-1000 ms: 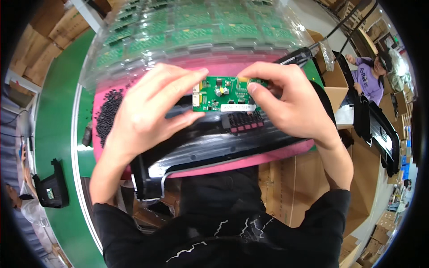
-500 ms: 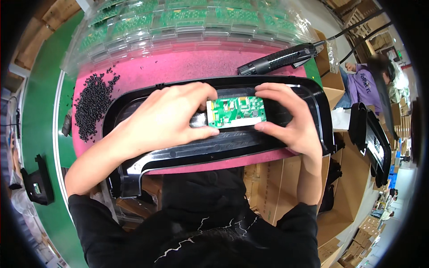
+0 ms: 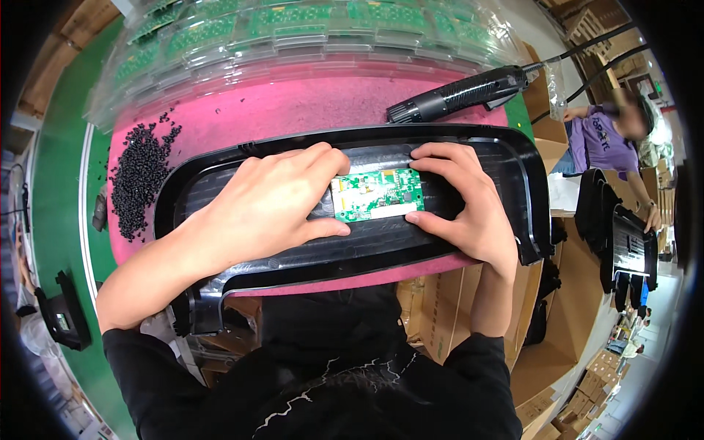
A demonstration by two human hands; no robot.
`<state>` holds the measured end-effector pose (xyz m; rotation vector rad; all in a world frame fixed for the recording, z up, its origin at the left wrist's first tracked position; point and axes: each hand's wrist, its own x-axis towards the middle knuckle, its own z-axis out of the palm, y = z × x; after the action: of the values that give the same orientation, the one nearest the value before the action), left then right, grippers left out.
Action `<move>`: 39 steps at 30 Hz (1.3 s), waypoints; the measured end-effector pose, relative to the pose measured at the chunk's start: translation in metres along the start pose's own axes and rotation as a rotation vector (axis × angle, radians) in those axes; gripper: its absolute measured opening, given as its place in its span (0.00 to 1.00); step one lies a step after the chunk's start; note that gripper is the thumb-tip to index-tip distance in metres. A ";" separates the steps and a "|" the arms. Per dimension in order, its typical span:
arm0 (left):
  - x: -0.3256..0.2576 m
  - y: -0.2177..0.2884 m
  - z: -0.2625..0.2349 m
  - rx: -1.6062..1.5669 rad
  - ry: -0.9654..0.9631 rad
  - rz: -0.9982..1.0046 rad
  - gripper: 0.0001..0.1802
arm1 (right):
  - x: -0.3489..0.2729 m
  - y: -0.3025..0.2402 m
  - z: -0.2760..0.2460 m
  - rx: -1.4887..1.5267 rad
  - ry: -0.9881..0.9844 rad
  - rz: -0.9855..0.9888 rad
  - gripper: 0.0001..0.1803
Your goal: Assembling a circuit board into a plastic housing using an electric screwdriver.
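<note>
Where the left hand (image 3: 275, 198) arches, casing (image 3: 374, 238) is hidden.

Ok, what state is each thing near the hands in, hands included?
Black curved plastic shell: open side up.
Green rectangular circuit board: component side up; held or resting, unclear.
Left hand: curved at the board's left end.
Right hand: curved at its right end.
Black cylindrical corded tool: lying down, not held.
Small black pieces: loosely heaped.
Clear plastic trays: holding green circuit boards.
</note>
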<state>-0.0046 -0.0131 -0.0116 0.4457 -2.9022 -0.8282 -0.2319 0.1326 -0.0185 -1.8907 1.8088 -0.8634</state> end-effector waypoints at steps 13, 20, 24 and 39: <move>-0.010 -0.003 -0.016 0.034 0.011 0.011 0.28 | -0.001 -0.012 -0.003 -0.045 -0.041 0.044 0.39; -0.048 -0.057 -0.075 0.216 0.654 -0.255 0.09 | -0.005 0.003 -0.029 0.162 0.354 0.232 0.29; -0.076 -0.106 -0.057 0.348 0.497 -0.458 0.10 | 0.016 0.036 -0.069 -0.088 0.508 0.206 0.28; -0.054 -0.125 -0.053 0.255 0.459 -0.547 0.07 | 0.112 -0.002 -0.011 0.643 0.789 -0.054 0.31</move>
<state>0.0874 -0.1245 -0.0327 1.2989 -2.4724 -0.3222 -0.2400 0.0234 0.0095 -1.2518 1.5246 -2.1171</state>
